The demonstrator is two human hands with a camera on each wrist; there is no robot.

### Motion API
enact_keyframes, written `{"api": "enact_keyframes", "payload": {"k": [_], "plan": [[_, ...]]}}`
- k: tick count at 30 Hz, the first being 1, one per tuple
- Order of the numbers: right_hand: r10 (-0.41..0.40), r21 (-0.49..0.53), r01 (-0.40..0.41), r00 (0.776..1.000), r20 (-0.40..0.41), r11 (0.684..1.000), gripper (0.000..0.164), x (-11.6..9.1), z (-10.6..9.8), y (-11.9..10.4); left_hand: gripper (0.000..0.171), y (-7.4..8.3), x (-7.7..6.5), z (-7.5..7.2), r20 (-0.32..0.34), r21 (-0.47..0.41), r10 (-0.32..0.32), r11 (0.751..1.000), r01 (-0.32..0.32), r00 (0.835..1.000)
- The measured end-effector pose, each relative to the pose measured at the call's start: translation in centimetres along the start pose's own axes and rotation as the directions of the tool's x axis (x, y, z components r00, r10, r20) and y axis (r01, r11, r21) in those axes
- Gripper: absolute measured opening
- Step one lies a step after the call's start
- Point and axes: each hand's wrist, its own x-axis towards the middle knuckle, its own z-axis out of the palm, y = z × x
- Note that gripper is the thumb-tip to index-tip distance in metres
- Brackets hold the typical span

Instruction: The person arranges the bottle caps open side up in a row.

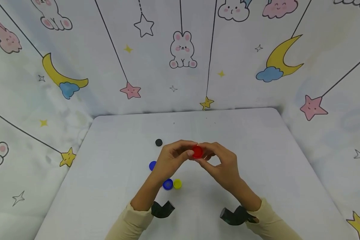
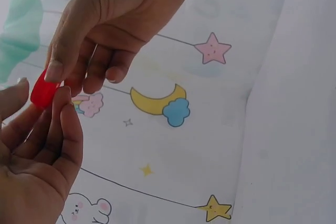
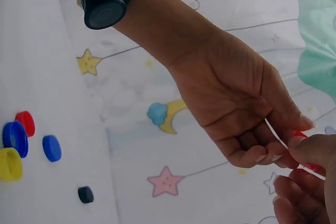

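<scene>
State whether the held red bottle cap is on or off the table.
Off: the left hand and right hand hold the red bottle cap above the white table.

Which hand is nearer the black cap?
Left. In the head view, the left hand is just right of the black cap; the right hand is farther right.

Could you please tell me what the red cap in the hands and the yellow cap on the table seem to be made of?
Red cap: probably plastic, smooth and perhaps slightly glossy; its colour is even and its edge clean.
Yellow cap: likely plastic too, finish unclear at this size; even colour and a raised rim suggest moulding.
</scene>
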Motion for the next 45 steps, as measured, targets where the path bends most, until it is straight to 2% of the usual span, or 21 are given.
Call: {"api": "enact_keyframes", "payload": {"k": [3, 6, 10, 15, 18, 21, 30, 33, 35, 38, 41, 43, 45], "plan": [[0.041, 0.050, -0.041, 0.999, 0.006, 0.998, 0.046, 0.1, -0.3, 0.1, 0.036, -0.3, -0.1, -0.3, 0.060, 0.017, 0.014, 1.000, -0.015, 0.998], [0.055, 0.060, -0.056, 0.998, 0.021, 0.997, 0.050, 0.1, -0.4, 0.3, 0.037, -0.8, 0.0, -0.4, 0.089, 0.076, 0.069, 0.994, -0.076, 0.994], [0.095, 0.034, -0.099, 0.991, 0.089, 0.995, 0.047, -0.3, -0.5, 0.6, 0.035, -1.8, -0.3, -0.3, 0.057, 0.211, 0.116, 0.969, -0.125, 0.992], [0.207, -0.017, -0.208, 0.954, 0.217, 0.978, 0.039, -1.1, -0.5, 0.9, 0.035, -3.0, -1.0, 0.0, 0.029, 0.361, 0.130, 0.923, -0.132, 0.991], [0.266, -0.060, -0.259, 0.928, 0.260, 0.964, 0.037, -1.7, -0.5, 1.2, 0.035, -3.7, -1.3, 0.3, 0.034, 0.400, 0.117, 0.909, -0.120, 0.993], [0.291, -0.090, -0.277, 0.914, 0.282, 0.957, 0.038, -2.3, -0.4, 1.6, 0.035, -4.3, -1.7, 0.6, 0.045, 0.426, 0.100, 0.898, -0.110, 0.994], [0.317, -0.144, -0.283, 0.876, 0.363, 0.948, 0.035, -4.3, 0.9, 2.4, 0.034, -6.4, -3.1, 1.2, 0.049, 0.516, 0.015, 0.856, -0.038, 0.999], [0.320, -0.162, -0.277, 0.863, 0.391, 0.947, 0.035, -5.2, 1.5, 2.9, 0.033, -7.1, -3.7, 1.4, 0.049, 0.538, -0.026, 0.843, -0.004, 0.998], [0.329, -0.174, -0.281, 0.854, 0.404, 0.944, 0.035, -5.8, 1.9, 3.2, 0.032, -7.6, -4.1, 1.5, 0.052, 0.565, -0.062, 0.825, 0.022, 0.997], [0.346, -0.184, -0.295, 0.840, 0.417, 0.938, 0.034, -6.7, 2.6, 3.8, 0.031, -8.1, -4.4, 1.6, 0.060, 0.613, -0.122, 0.788, 0.060, 0.991], [0.352, -0.197, -0.294, 0.832, 0.429, 0.935, 0.032, -7.6, 3.5, 4.4, 0.030, -8.7, -4.9, 1.7, 0.063, 0.673, -0.157, 0.736, 0.074, 0.986], [0.352, -0.202, -0.291, 0.828, 0.438, 0.935, 0.030, -8.1, 3.9, 4.5, 0.030, -9.2, -5.4, 1.8, 0.068, 0.742, -0.136, 0.669, 0.042, 0.988], [0.355, -0.218, -0.285, 0.821, 0.447, 0.934, 0.030, -8.6, 4.4, 4.6, 0.030, -9.6, -5.9, 1.9, 0.067, 0.809, -0.100, 0.588, 0.004, 0.993]]}}
